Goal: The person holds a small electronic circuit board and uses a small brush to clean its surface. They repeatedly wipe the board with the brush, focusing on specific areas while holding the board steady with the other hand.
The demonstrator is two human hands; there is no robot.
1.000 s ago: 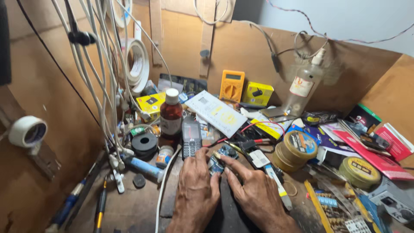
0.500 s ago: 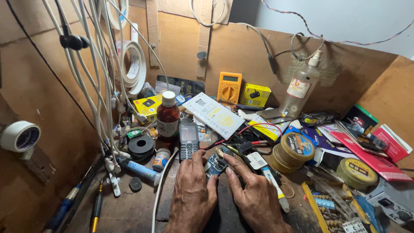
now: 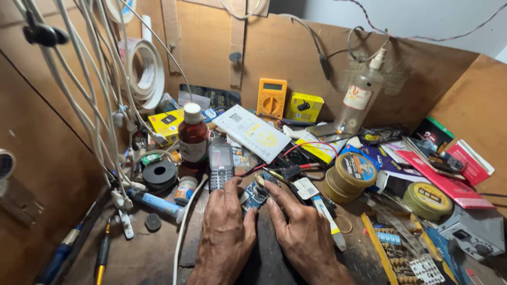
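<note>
Little has shifted since a second ago: both hands stay pressed on a small blue circuit board (image 3: 255, 194) at the workbench's near edge. Left hand (image 3: 226, 232) and right hand (image 3: 303, 235) pinch it between fingertips. Just behind the board stands a black keypad phone (image 3: 221, 164), a brown bottle (image 3: 193, 138) beside it; solder reels (image 3: 353, 171) lie to the board's right.

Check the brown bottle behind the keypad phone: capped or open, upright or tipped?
Capped and upright: the brown bottle stands on its base with a white cap on top, just left of the keypad phone.
</note>
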